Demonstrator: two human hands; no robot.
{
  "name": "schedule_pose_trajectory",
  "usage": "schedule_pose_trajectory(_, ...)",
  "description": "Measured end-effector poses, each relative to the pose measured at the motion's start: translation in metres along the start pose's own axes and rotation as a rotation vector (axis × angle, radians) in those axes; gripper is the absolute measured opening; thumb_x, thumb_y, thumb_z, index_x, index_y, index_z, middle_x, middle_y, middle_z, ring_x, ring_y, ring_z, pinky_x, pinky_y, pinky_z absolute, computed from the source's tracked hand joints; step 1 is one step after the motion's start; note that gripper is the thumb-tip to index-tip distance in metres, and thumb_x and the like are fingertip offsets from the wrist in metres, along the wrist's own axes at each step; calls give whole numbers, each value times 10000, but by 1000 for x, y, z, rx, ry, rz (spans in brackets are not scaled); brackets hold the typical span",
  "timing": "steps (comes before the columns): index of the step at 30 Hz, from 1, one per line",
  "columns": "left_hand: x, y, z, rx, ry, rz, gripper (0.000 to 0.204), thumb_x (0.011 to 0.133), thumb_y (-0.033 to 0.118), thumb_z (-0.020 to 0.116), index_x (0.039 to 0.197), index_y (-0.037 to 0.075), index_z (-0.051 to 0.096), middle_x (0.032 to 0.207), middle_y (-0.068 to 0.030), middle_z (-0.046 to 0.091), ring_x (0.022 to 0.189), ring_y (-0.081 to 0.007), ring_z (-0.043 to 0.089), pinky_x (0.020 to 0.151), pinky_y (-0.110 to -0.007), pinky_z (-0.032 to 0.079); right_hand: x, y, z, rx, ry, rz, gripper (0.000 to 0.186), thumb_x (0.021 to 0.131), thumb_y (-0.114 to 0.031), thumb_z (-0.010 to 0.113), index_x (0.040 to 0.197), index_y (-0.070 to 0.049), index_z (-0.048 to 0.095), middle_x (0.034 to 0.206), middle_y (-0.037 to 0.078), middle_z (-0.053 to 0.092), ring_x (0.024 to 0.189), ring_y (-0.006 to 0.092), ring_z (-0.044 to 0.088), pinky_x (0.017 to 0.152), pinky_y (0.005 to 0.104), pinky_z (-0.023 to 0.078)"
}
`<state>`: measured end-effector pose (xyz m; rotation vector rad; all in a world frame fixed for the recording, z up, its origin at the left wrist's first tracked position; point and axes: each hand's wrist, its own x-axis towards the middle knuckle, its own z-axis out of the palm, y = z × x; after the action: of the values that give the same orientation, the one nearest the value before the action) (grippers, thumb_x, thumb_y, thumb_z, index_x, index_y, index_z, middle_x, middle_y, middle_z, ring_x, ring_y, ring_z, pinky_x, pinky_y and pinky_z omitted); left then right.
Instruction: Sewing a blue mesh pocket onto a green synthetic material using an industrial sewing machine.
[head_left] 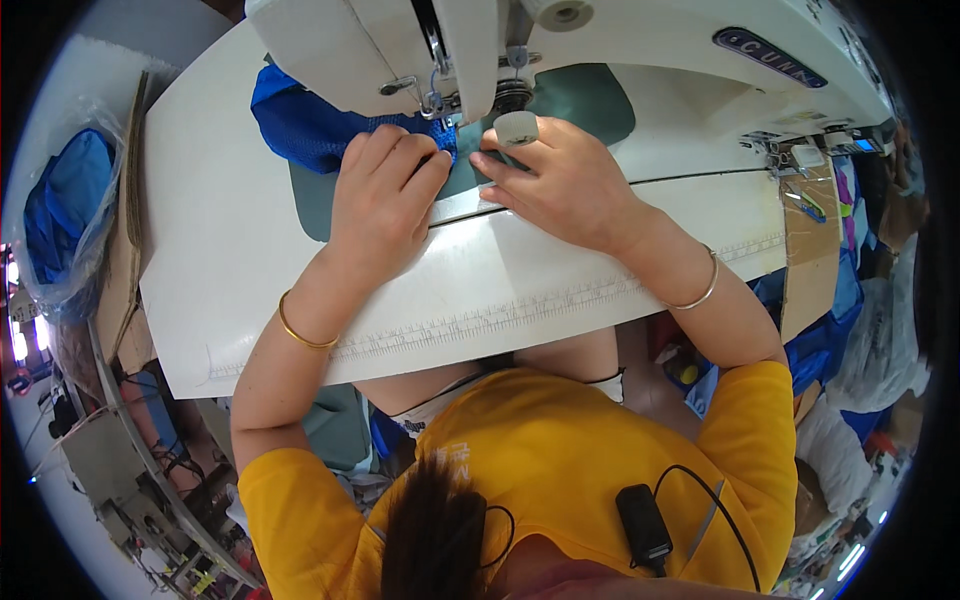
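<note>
A white sewing machine (640, 35) stands over a white table. Under its needle area (447, 112) lies blue mesh fabric (300, 115) on a grey-green fabric piece (585, 105). My left hand (385, 195) is closed with curled fingers on the blue mesh fabric, just left of the needle. To the right of the needle, my right hand (570, 185) has bent fingertips and thumb drawn together on the edge of the grey-green fabric. A pale round knob-like part (516, 128) partly covers the right hand's fingers. The exact stitching point is too small to make out.
A printed ruler scale (480, 318) runs along the table's near edge. Cardboard (810, 250) with small snips (805, 205) lies at the right end. Left of the table hangs a clear bag (70, 210) of blue fabric. Bags and blue cloth crowd the right side.
</note>
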<state>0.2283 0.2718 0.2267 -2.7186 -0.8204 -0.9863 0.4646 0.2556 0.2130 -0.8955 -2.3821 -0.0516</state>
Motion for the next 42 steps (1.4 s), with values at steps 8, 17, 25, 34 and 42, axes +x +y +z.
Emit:
schedule_pose_trajectory(8, 1, -6, -3, -251, -27, -373, 105, 852, 51, 725, 954, 29, 712, 879, -94, 674, 852, -278, 585, 768, -388, 445, 1, -2, -7, -2, -22, -28, 233, 853, -275, 766, 986, -85, 747, 1072, 25, 668, 1072, 206, 631, 866, 361, 546)
schedule_pose_trajectory(17, -1, -5, -5, -483, -29, -600, 125, 862, 68, 749, 968, 5, 730, 896, -94, 702, 834, -243, 581, 784, -344, 469, 1, -4, -9, 20, -20, -19, 244, 851, -262, 777, 941, -42, 722, 1028, 26, 667, 1000, 206, 639, 811, 355, 550)
schedule_pose_trajectory(25, -1, -5, -3, -489, -12, -597, 105, 869, 58, 747, 966, 18, 735, 902, -85, 704, 851, -228, 592, 778, -320, 476, -2, -2, -8, -23, 22, -27, 224, 831, -283, 788, 863, -86, 686, 1026, 13, 661, 983, 201, 636, 794, 344, 547)
schedule_pose_trajectory(34, -3, -9, -4, -545, -48, -715, 134, 923, 109, 754, 1019, 17, 736, 990, -65, 700, 922, -166, 623, 855, -255, 474, -1, 6, -5, -54, 116, 87, 171, 772, -224, 801, 851, -118, 693, 968, -3, 672, 967, 199, 639, 792, 343, 544)
schedule_pose_trajectory(42, -7, -12, -3, -567, -51, -741, 160, 931, 136, 759, 1043, 23, 746, 1011, -56, 703, 941, -137, 627, 862, -231, 471, 1, 6, -1, -36, 129, 24, 161, 780, -236, 806, 810, -128, 691, 911, -14, 662, 913, 189, 629, 767, 331, 535)
